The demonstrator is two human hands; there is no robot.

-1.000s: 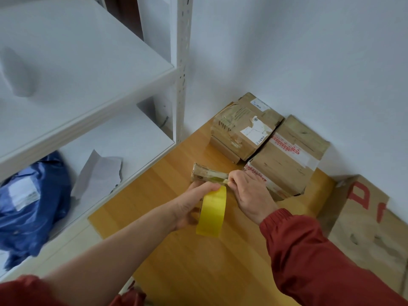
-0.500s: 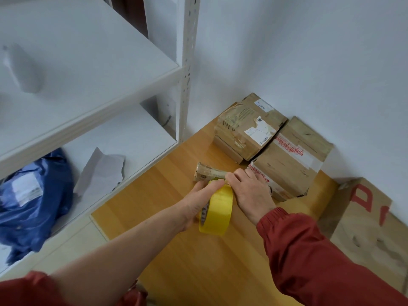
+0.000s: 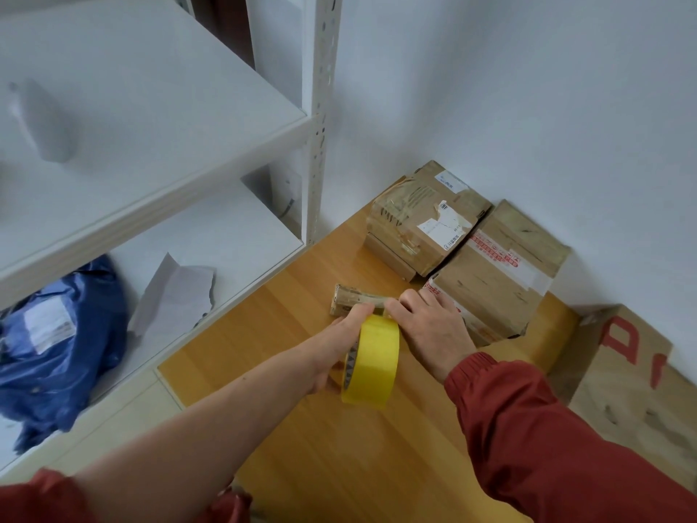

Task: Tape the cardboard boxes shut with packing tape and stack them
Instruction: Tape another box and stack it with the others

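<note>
A yellow tape roll (image 3: 371, 362) is held on edge by the left hand (image 3: 335, 349). A small flat box (image 3: 354, 300) is laid at its 12 o'clock. At 1 o'clock, a white-labelled box (image 3: 422, 220) and a red-printed box (image 3: 498, 285) are set touching. A red-lettered box (image 3: 633, 375) is seen at 3 o'clock.

- the left grip (image 3: 332, 351) has its fingers hidden behind the yellow tape roll (image 3: 373, 360).
- the right grip (image 3: 433, 330) covers most of the small box (image 3: 349, 300); what its fingertips pinch cannot be told.
- the red-lettered box (image 3: 641, 394) is cut off by the right edge.
- the blue bag (image 3: 56, 352) runs off the left edge.
- the print on the label (image 3: 447, 228) is too small to read.
- a pale shape (image 3: 41, 122) on the upper shelf (image 3: 158, 107) is too blurred to tell.
</note>
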